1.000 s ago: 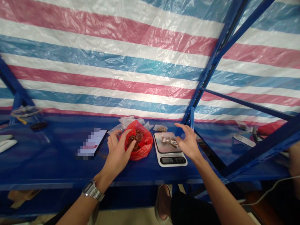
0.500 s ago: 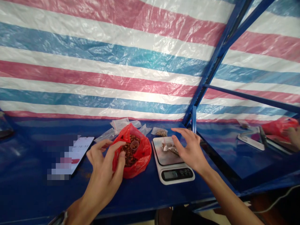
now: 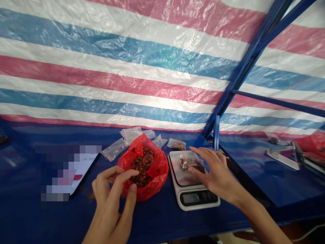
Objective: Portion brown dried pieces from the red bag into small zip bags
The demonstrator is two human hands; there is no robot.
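My left hand (image 3: 110,200) rests its curled fingers against the near edge of a red plastic bag (image 3: 157,176), with the index finger lying along the rim. Inside the bag lies a heap of brown nut-like pieces (image 3: 139,173), and a small clear plastic cup (image 3: 147,160) sits in them. My right hand (image 3: 217,178) spreads over a white digital kitchen scale (image 3: 195,200), its fingertips close to a small zip bag (image 3: 189,162) on the weighing plate. I cannot tell whether they touch it.
Several small clear zip bags (image 3: 130,134) lie behind the red bag, one (image 3: 176,144) holding brown pieces. A phone (image 3: 76,176) with a pixelated screen lies to the left on the blue shelf (image 3: 38,217). Blue steel uprights (image 3: 243,78) stand right, before a striped tarp (image 3: 114,67).
The view has shifted, and the scale and red bag sit lower and larger. My right hand has moved further over the scale plate. My left hand stays at the bag's rim.
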